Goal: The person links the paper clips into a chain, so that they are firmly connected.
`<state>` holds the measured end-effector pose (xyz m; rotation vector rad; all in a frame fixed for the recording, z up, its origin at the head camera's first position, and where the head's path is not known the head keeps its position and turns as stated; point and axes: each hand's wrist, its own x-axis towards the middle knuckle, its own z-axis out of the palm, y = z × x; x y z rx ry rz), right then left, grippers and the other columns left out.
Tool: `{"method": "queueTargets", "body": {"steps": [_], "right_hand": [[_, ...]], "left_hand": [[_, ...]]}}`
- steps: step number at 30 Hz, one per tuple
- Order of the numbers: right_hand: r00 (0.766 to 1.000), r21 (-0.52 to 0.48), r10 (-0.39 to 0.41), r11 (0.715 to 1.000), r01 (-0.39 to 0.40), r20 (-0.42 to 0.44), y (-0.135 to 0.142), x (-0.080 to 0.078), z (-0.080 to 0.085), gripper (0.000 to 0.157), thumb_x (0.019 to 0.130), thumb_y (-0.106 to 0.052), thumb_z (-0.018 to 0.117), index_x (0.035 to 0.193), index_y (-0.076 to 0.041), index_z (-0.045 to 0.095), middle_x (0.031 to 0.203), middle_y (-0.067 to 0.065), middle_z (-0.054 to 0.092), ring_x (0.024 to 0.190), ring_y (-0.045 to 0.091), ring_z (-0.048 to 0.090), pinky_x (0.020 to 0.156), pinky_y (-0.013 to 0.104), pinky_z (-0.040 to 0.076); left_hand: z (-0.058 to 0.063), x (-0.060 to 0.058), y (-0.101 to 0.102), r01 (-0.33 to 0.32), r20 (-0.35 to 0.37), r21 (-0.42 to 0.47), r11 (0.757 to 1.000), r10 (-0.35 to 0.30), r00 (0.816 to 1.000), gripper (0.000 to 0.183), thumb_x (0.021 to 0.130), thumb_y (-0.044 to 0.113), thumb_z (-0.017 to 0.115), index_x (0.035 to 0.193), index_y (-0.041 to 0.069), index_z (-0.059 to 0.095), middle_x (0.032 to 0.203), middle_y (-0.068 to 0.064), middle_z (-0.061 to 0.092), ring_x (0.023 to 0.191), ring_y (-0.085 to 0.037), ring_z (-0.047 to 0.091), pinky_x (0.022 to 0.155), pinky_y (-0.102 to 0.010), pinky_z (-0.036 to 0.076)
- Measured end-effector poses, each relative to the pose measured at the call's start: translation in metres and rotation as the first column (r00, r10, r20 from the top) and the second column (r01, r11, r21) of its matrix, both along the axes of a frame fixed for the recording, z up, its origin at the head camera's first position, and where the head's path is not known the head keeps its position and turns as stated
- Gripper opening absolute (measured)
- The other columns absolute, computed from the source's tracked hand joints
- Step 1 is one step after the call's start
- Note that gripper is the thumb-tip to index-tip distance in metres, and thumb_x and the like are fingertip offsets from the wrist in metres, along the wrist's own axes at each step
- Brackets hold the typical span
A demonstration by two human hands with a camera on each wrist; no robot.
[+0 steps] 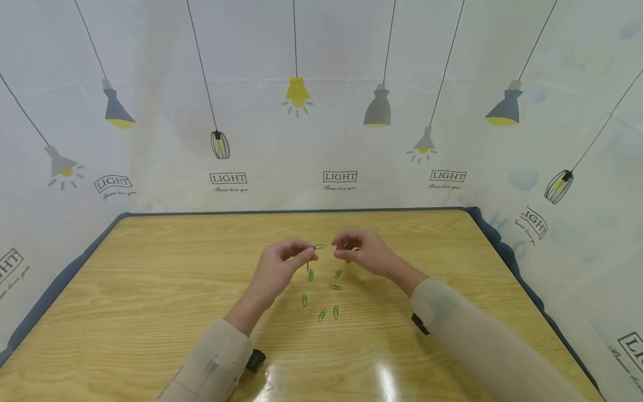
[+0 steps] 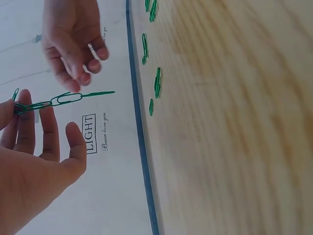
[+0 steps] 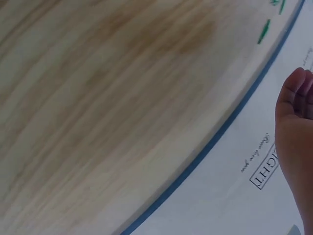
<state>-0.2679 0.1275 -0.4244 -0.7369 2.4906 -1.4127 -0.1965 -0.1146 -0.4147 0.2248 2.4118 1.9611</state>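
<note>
My left hand (image 1: 281, 265) pinches a short chain of green paper clips (image 2: 66, 99) between thumb and fingertips. The chain hangs down from the pinch, its links joined end to end. One more green paper clip (image 1: 320, 246) sticks out from those fingertips to the right, towards the other hand. Just across a small gap, my right hand (image 1: 365, 251) is raised over the table with loosely bent fingers and nothing visible between them. Only part of the right hand (image 3: 296, 112) enters the right wrist view, at its right edge.
Several loose green paper clips (image 1: 336, 312) lie scattered on the wooden table (image 1: 150, 290) below the hands. A dark band (image 1: 296, 211) borders the table's back edge. Behind it stands a pale wall covering (image 1: 271, 139) printed with lamps and lettering.
</note>
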Motion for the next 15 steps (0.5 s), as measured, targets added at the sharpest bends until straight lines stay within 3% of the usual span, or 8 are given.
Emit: {"method": "queueTargets", "body": {"steps": [4, 10, 15], "right_hand": [[0.999, 0.09, 0.028, 0.995, -0.029, 0.015, 0.001, -0.009, -0.012, 0.026, 0.1, -0.013, 0.075, 0.124, -0.002, 0.073, 0.113, 0.012, 0.075, 0.099, 0.021, 0.072, 0.087, 0.036, 0.062], [0.994, 0.237, 0.041, 0.969, -0.064, 0.104, 0.005, -0.017, -0.024, 0.02, 0.099, -0.015, 0.078, 0.119, -0.012, 0.077, 0.113, 0.004, 0.075, 0.098, 0.016, 0.067, 0.089, 0.033, 0.056], [0.988, 0.272, 0.06, 0.957, -0.097, 0.139, 0.008, -0.02, -0.032, 0.014, 0.097, -0.017, 0.08, 0.111, -0.015, 0.079, 0.105, 0.001, 0.074, 0.094, 0.016, 0.062, 0.086, 0.031, 0.053]], "left_hand": [[0.0, 0.0, -0.002, 0.008, 0.006, 0.013, 1.0, -0.008, 1.0, 0.023, 0.105, 0.027, 0.069, 0.121, 0.011, 0.076, 0.113, -0.006, 0.08, 0.114, -0.019, 0.071, 0.114, -0.05, 0.052], [-0.001, -0.001, -0.004, 0.028, 0.013, 0.029, 0.999, -0.029, 0.999, 0.025, 0.106, 0.025, 0.068, 0.123, 0.007, 0.074, 0.114, -0.007, 0.079, 0.11, -0.018, 0.072, 0.109, -0.046, 0.056], [0.0, 0.0, -0.004, 0.023, 0.022, 0.05, 0.998, -0.024, 0.999, 0.022, 0.106, 0.022, 0.068, 0.121, 0.007, 0.075, 0.111, -0.008, 0.079, 0.104, -0.019, 0.072, 0.105, -0.047, 0.057]]}}
